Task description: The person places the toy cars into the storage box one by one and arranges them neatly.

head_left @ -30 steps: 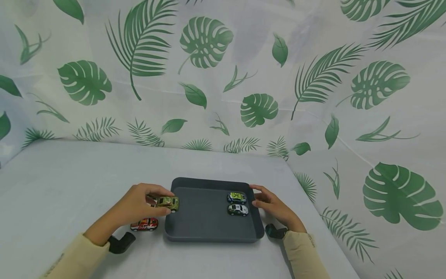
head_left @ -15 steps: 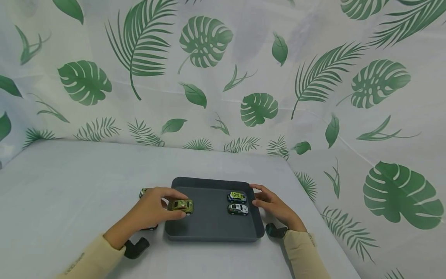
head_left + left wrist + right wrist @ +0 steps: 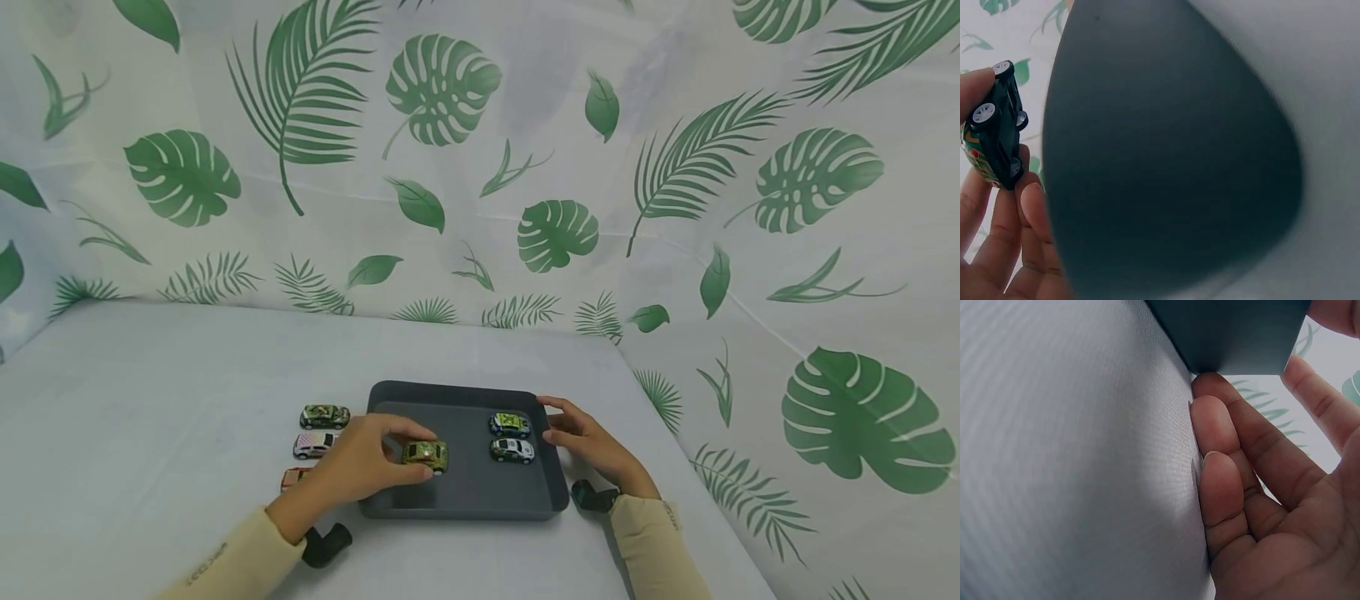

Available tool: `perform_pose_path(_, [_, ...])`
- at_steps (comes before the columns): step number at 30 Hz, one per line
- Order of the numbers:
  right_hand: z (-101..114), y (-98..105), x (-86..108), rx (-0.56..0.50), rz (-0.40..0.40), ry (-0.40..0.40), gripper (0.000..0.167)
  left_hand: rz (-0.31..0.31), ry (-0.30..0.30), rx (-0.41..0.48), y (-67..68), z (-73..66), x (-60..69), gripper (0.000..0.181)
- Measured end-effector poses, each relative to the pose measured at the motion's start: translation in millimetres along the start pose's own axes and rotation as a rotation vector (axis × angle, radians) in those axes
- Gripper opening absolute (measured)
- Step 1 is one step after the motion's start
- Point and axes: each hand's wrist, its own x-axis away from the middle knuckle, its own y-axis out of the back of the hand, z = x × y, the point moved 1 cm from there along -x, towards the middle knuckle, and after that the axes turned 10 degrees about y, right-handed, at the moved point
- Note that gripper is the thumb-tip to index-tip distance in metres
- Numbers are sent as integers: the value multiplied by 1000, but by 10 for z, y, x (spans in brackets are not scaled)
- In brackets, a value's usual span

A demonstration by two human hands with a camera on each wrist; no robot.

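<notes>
My left hand point(image 3: 367, 458) pinches a green-gold toy car point(image 3: 425, 456) between thumb and fingers over the left half of the dark grey tray point(image 3: 480, 510). The left wrist view shows that car point(image 3: 999, 125) from its underside, wheels exposed, in the fingers of the left hand point(image 3: 1007, 231). On the tray's right side stand a yellow-green car point(image 3: 509, 425) and a white car point(image 3: 512, 451), one behind the other. My right hand point(image 3: 596, 450) holds the tray's right wall; in the right wrist view, fingers of the right hand point(image 3: 1272, 469) touch the tray point(image 3: 1235, 337) near its bottom edge.
Left of the tray, on the pale tabletop point(image 3: 165, 417), a camouflage car point(image 3: 325, 416), a white-pink car point(image 3: 313, 444) and a red car point(image 3: 293, 478), partly behind my left arm, stand in a column. A leaf-patterned cloth point(image 3: 480, 233) hangs behind and to the right.
My left hand has carried the green-gold car rightward from the tray's left edge to farther inside it, uncovering cars on the left. My right hand stays at the tray's right wall.
</notes>
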Motion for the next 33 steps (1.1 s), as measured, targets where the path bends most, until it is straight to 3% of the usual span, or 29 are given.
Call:
perform_pose_path(13, [1, 9, 2, -1, 11, 11, 67, 15, -44, 22, -203, -9, -94, 36])
perform_pose_path(33, [-14, 6, 1, 4, 1, 10, 64, 31, -32, 69, -514, -67, -246, 33])
